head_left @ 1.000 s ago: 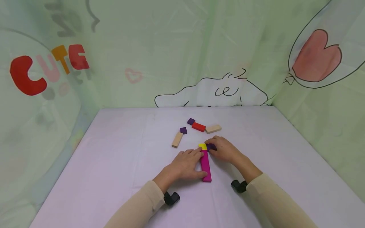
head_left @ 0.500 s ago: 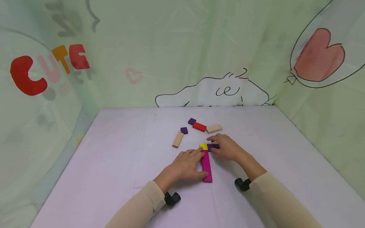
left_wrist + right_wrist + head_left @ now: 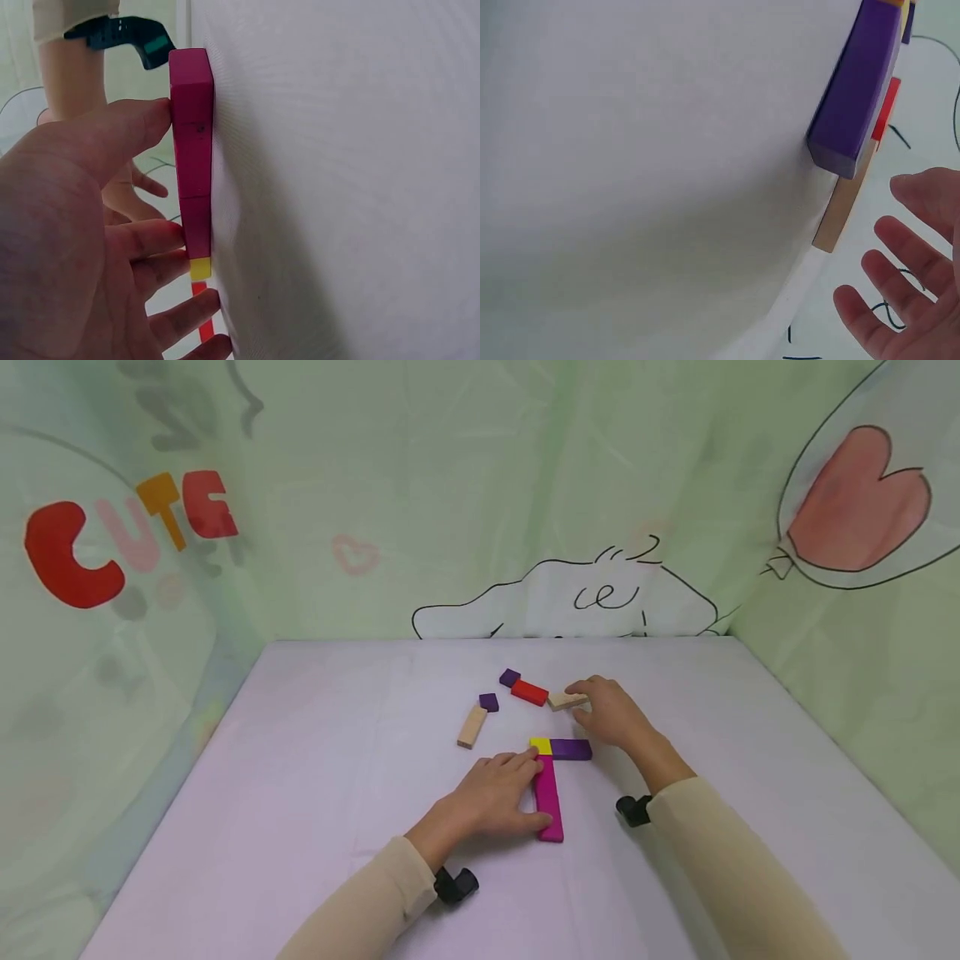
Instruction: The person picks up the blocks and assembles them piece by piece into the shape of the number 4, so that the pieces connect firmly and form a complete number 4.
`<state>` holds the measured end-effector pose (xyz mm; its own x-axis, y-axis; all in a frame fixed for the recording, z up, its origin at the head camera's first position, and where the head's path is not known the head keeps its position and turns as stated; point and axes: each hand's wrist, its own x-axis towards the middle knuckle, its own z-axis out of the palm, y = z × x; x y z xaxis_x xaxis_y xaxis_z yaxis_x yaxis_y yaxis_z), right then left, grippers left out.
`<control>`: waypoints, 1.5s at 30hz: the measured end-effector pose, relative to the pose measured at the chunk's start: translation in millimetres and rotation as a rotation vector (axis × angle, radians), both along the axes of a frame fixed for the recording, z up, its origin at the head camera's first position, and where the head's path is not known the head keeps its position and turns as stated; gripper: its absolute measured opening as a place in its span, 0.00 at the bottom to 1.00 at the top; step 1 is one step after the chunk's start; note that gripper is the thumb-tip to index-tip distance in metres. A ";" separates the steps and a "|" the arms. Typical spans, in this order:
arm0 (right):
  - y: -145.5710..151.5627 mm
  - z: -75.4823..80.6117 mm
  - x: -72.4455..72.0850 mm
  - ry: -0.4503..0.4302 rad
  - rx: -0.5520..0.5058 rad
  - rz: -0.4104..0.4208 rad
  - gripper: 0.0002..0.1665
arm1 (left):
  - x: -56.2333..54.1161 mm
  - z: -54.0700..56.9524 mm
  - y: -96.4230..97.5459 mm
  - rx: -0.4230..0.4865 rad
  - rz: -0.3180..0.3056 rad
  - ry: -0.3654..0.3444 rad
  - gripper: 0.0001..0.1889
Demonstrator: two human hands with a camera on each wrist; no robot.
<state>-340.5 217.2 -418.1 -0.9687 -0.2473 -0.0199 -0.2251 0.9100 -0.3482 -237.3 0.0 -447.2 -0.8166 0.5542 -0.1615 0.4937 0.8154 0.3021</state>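
Note:
My left hand [image 3: 487,797] rests thumb and fingertips along a magenta wooden block row [image 3: 548,797], whose long side shows a seam in the left wrist view. A small yellow block [image 3: 541,746] sits at the far end of that row. From the yellow block a purple block [image 3: 572,749] extends to the right, making a corner. My right hand [image 3: 611,714] is over the right end of a plain wood block [image 3: 562,702], thumb and fingers spread apart. In the right wrist view those fingers [image 3: 907,255] hold nothing.
A red block [image 3: 529,692] lies left of the plain one, with a small purple block [image 3: 510,677] at its far end. Nearer, another small purple block [image 3: 489,702] touches a second plain wood block [image 3: 472,727]. A printed curtain [image 3: 465,493] hangs behind the white table [image 3: 337,735].
My right hand has let go of the purple block beside the yellow one and moved away to the plain wood block. My left hand stays on the magenta row.

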 end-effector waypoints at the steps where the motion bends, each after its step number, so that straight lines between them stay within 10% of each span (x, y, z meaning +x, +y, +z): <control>1: 1.2 -0.3 -2.5 0.004 0.002 -0.007 0.25 | 0.7 0.6 0.6 0.000 -0.002 -0.001 0.42; 18: -1.4 -12.6 -25.1 -0.043 0.107 -0.013 0.25 | 5.7 4.8 5.4 -0.016 -0.019 0.010 0.43; 45: -31.5 -2.7 -12.6 -0.063 0.014 0.043 0.24 | -1.5 -2.1 -1.0 -0.007 -0.006 0.006 0.43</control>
